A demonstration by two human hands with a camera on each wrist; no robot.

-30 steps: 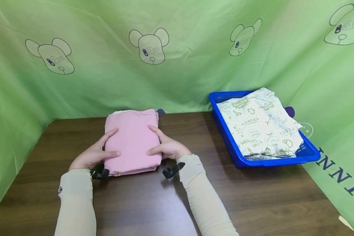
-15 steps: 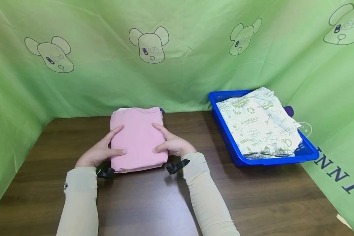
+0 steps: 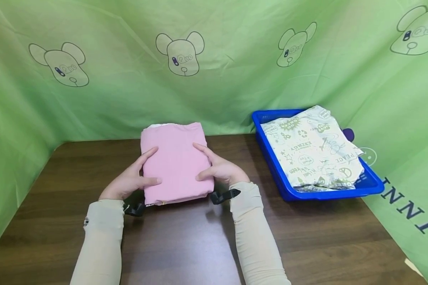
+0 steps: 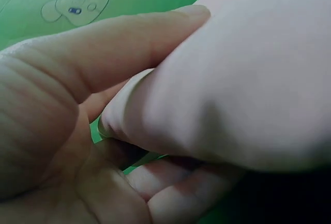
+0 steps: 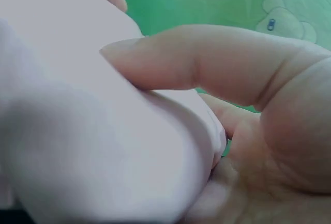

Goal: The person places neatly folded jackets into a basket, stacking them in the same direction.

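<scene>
A folded pink cloth (image 3: pixel 178 162) lies between my two hands, with a bit of white showing at its back left edge and a small gold-coloured detail along the front fold. My left hand (image 3: pixel 130 180) grips its left side, thumb on top and other fingers beneath, as the left wrist view shows around the cloth (image 4: pixel 248 89). On the opposite side my right hand (image 3: pixel 226 170) holds it the same way; in the right wrist view the thumb presses on the cloth (image 5: pixel 77 120) with fingers under it. Most of the cloth's underside is hidden.
A blue plastic basket (image 3: pixel 271 158) stands on the right of the brown wooden table (image 3: pixel 185 245). In it lies a white cloth or bag with green print (image 3: pixel 310 154). A green curtain (image 3: pixel 228 95) with bear drawings hangs behind and at both sides.
Both hands have carried the folded pink cloth to the right and slightly away, and it now looks raised. The blue basket has stayed in place.
</scene>
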